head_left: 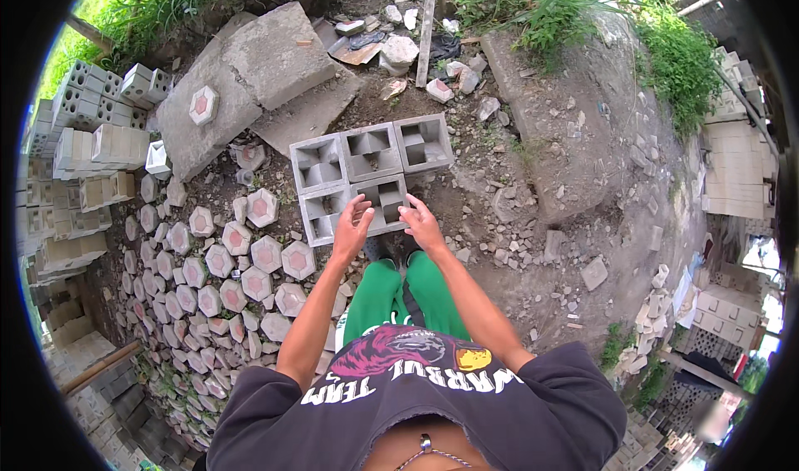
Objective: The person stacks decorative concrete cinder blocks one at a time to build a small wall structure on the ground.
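Several grey hollow concrete blocks (pixel 349 180) stand close together on the dirt ahead of my feet, their square openings facing up. Three make up the far row and two the near row. Over the seam between the two near blocks is my left hand (pixel 355 221), its fingers stretched and apart. My right hand (pixel 423 225) is at the right edge of the near right block (pixel 385 185), fingers also apart. That block lies between both hands; whether either one touches it I cannot tell. Neither hand has anything visible inside it.
Hexagonal pavers (pixel 266 255) with reddish centres cover the ground to the left. Broken concrete slabs (pixel 283 55) lie at the far left, another slab (pixel 541 130) to the right. Rubble (pixel 508 250) is scattered at the right. Stacked blocks (pixel 108 146) stand at the left edge.
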`<state>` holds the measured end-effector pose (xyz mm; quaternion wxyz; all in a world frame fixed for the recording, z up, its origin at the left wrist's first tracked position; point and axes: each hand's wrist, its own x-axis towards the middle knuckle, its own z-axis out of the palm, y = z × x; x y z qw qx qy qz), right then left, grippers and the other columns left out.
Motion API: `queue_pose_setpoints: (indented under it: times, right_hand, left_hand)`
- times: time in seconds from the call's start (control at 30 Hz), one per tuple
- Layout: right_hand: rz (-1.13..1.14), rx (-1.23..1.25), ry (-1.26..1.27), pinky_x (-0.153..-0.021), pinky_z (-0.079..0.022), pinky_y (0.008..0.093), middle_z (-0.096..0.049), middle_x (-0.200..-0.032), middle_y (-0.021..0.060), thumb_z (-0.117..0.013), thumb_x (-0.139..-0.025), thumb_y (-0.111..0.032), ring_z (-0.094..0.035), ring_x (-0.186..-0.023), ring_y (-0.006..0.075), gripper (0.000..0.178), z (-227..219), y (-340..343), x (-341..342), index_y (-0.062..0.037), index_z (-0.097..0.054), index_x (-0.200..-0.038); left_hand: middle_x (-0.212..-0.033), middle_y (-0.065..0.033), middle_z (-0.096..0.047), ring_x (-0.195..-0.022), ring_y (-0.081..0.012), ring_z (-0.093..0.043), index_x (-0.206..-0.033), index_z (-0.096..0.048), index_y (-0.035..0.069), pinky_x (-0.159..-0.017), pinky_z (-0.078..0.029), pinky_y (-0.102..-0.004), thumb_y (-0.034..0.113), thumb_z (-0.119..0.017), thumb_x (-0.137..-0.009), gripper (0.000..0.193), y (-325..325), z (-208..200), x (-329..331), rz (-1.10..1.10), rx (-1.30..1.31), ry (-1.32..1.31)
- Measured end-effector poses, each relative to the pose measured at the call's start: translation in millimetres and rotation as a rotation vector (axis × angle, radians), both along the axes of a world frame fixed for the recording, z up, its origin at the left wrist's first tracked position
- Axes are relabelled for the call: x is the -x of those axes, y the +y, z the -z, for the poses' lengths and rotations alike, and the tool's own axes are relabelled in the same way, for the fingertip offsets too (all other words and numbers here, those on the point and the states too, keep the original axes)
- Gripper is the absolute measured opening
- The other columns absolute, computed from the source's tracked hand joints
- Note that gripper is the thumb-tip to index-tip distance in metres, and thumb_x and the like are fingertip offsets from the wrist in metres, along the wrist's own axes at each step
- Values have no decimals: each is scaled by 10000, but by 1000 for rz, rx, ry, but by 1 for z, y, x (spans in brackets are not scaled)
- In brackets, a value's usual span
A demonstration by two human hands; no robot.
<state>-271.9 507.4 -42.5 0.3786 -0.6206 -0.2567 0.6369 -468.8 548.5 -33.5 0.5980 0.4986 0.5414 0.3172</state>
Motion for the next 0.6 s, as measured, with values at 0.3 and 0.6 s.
queue_pose_setpoints:
  times: [0.3, 0.6]
  right_hand:
    - [185, -346, -258, -934, -486, 348, -607, -1260, 186, -622, -912, -237, -628, -1091, 246, 592, -77, -50, -26, -69, -405, -1437]
    - [342, -260, -444, -920, -501, 353, -604, -1259, 210, -636, -907, -310, -658, -1069, 262, 653, -95, -185, -90, -54, -371, -1447]
  left_hand:
    - [-1263, -141, -594, -1093, -225, -607, -1392, -431, 48, -948, -476, -358, 237, -617, -934, 529, -30, -81, -13, 196, -164, 57]
    - [-1218, -153, -628, -1047, -261, -643, -1402, -413, 60, -906, -496, -398, 233, -651, -907, 577, -105, -87, -108, 685, -426, 259]
